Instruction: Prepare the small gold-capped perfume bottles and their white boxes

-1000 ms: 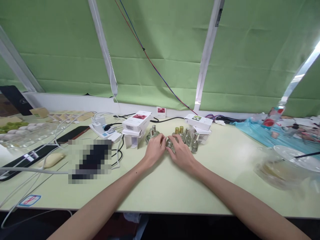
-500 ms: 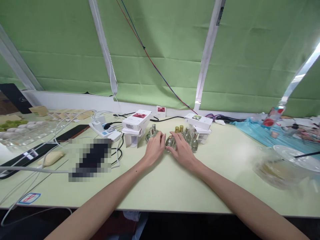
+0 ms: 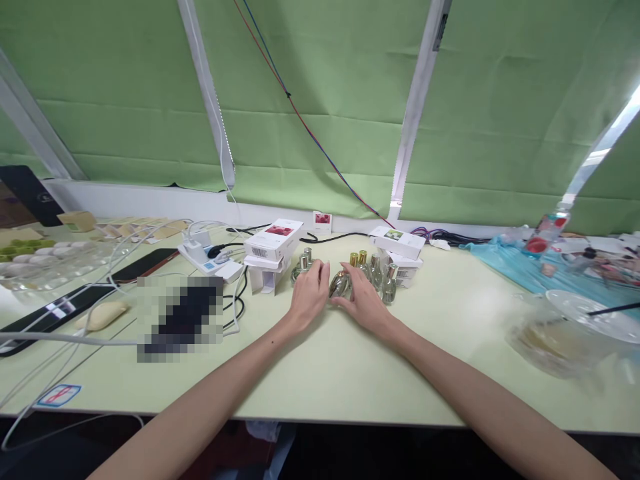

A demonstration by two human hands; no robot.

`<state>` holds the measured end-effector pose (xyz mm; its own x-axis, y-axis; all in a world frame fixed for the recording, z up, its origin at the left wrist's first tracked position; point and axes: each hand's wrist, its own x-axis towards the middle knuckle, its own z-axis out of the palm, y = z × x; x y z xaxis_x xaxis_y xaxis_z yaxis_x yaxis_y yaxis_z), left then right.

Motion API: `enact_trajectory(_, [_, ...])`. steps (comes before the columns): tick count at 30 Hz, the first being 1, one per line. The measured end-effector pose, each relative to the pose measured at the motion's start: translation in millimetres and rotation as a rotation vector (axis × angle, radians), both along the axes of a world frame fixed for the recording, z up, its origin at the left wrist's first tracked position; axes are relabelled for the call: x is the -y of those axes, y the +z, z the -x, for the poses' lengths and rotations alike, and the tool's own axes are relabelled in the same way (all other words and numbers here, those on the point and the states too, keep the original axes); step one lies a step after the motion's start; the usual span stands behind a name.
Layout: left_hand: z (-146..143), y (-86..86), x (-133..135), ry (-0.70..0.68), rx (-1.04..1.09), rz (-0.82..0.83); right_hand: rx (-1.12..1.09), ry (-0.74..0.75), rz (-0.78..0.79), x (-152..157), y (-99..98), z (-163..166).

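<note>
My left hand (image 3: 311, 293) rests on the table with its fingers bent and close together. Whatever may lie under those fingers is hidden. A small clear glass bottle (image 3: 339, 285) leans at a slant between both hands. Around it curve the thumb and forefinger of my right hand (image 3: 367, 300), one near each end. Behind that hand stand several similar glass bottles (image 3: 390, 285), two with gold caps (image 3: 354, 258) and others with silver ones. More silver-capped bottles (image 3: 303, 263) stand just behind my left hand, partly covered by it.
White boxes are stacked left (image 3: 274, 243) and right (image 3: 399, 242) of the bottles. Further left lie a power strip (image 3: 207, 260), cables and a bar of soap (image 3: 103, 316). At the right are a lidded plastic container (image 3: 555, 340) and a blue plastic sheet (image 3: 505, 260).
The small bottle between my hands has tipped a little further over. My right thumb has shifted slightly down and left beneath it. My left hand has hardly moved.
</note>
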<state>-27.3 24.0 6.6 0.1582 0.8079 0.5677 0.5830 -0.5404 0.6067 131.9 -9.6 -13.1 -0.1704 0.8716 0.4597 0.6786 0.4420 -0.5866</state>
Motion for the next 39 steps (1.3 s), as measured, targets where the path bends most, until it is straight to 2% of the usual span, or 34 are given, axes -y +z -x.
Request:
enact_trajectory(10, [-1.9, 0.3, 6.5, -0.062, 0.085, -0.095, 0.033, -0.025, -0.004, -2.5, 1.1, -1.7])
enact_trajectory(15, [-2.5, -2.2, 7.7, -0.130, 0.047, -0.100, 0.087, -0.020, 0.006, -2.5, 2.2, -2.7])
enact_trajectory(23, [-1.4, -1.1, 5.9, -0.136, 0.027, -0.090, 0.027, 0.060, 0.018, -3.1, 2.5, -6.5])
enact_trajectory(33, [-0.9, 0.3, 3.9, -0.143, 0.017, -0.090, -0.173, 0.219, 0.063, -7.3, -3.7, -8.0])
enact_trajectory(39, [1.0, 1.0, 0.8, -0.089, 0.006, -0.085, -0.193, 0.259, 0.050, -7.0, -6.0, -9.8])
